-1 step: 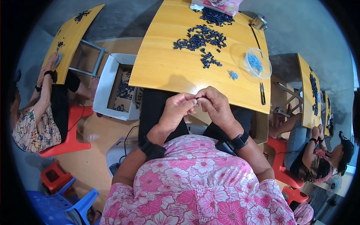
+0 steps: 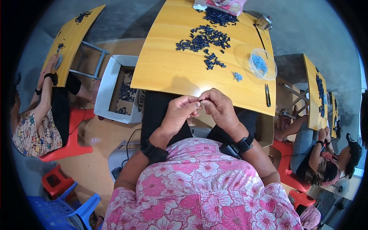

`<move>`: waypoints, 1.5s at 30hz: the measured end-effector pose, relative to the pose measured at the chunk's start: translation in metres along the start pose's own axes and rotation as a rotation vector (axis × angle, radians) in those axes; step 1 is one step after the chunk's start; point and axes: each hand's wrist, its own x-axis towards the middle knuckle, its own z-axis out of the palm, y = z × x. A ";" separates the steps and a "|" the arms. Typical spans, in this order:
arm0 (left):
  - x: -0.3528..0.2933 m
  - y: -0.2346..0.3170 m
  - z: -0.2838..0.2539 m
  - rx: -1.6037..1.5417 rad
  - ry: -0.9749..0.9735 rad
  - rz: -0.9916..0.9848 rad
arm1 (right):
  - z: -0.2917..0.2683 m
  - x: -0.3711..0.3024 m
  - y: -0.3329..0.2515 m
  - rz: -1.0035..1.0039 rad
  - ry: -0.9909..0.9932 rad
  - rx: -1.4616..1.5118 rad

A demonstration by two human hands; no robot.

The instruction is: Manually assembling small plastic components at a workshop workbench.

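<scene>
Just off the near edge of the yellow table, my left hand and my right hand meet fingertip to fingertip. Both are closed in a pinch around a small dark piece, mostly covered by the fingers. Beyond them on the tabletop lie several short dark-blue tube-shaped pieces, spread in loose heaps. To the right, a clear round tub holds small light-blue parts, and a little pile of similar parts lies beside it. Black thread snips rest near the table's right edge.
A pink package, a jar and a thin black rod are at the table's far side. An open white box with dark pieces stands on the floor at left. People work at tables on either side, near red stools.
</scene>
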 end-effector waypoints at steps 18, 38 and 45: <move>0.005 -0.002 -0.006 0.202 -0.072 -0.005 | -0.051 -0.001 0.050 0.180 0.398 -0.302; 0.007 -0.006 -0.003 0.194 -0.117 -0.032 | -0.065 0.006 0.088 0.143 0.436 -0.509; 0.008 -0.009 -0.007 0.206 -0.119 -0.046 | -0.063 0.005 0.109 0.141 0.527 -0.445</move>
